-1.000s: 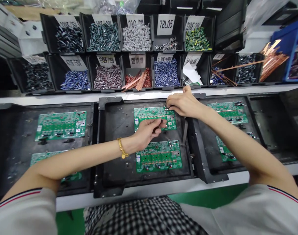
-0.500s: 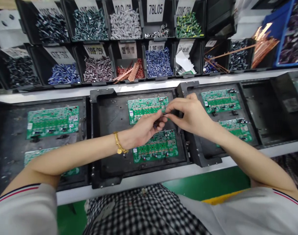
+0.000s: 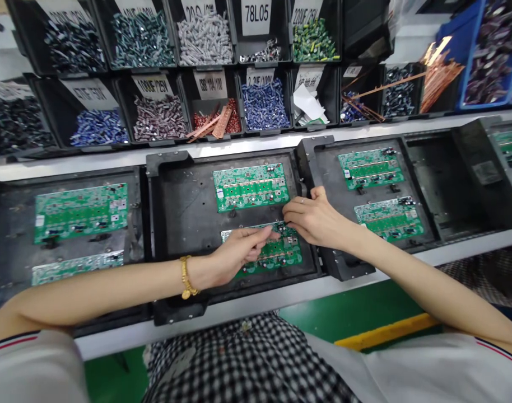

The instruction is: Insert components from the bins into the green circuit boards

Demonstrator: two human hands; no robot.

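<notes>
Two green circuit boards lie in the black centre tray (image 3: 184, 196): a far board (image 3: 251, 187) and a near board (image 3: 281, 254). My left hand (image 3: 234, 254), with a gold bracelet at the wrist, rests over the near board's left part, fingers loosely curled; whether it holds small parts is hidden. My right hand (image 3: 312, 218) hovers at the near board's upper right edge, its fingertips pinched together and pressed down at the board; what they pinch is too small to see.
Black bins of small components (image 3: 264, 103) stand in two rows behind the trays, some labelled. A left tray (image 3: 12, 224) and a right tray (image 3: 424, 157) each carry two more green boards. A blue bin (image 3: 487, 56) sits far right.
Both hands have dropped from the far board toward me onto the near board. Half a second ago their fingertips met above the boards; now they are apart. The view has tilted down.
</notes>
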